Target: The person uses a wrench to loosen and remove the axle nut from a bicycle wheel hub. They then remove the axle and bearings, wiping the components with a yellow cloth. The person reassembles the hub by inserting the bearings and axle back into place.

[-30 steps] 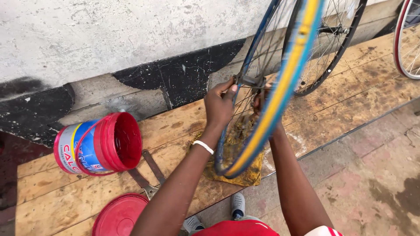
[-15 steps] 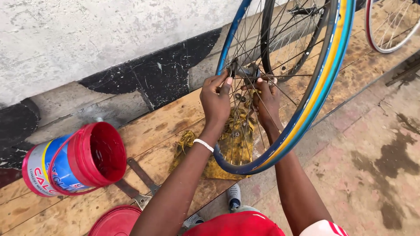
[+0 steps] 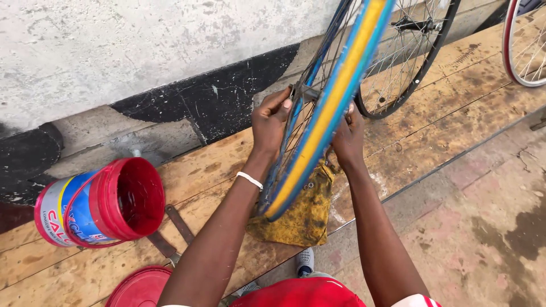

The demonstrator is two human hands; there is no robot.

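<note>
A bicycle wheel [image 3: 330, 108] with a blue rim and a yellow rim strip stands upright on edge between my hands, seen nearly edge-on. My left hand [image 3: 270, 122] grips the hub axle on the wheel's left side; a white band circles that wrist. My right hand [image 3: 348, 136] holds the hub on the right side, partly hidden by the rim. The wheel's lowest part rests on a dirty yellow rag [image 3: 301, 213] on a wooden bench [image 3: 210, 165].
A red plastic bucket [image 3: 96, 204] lies on its side at the left, its red lid [image 3: 139, 287] below it. A second spoked wheel [image 3: 409, 57] leans on the wall behind; a red-rimmed wheel [image 3: 523, 51] stands far right. Flat metal bars [image 3: 170, 230] lie on the bench.
The wheel has turned from angled to nearly edge-on toward me. Both hands stayed on the hub, now one on each side of the rim.
</note>
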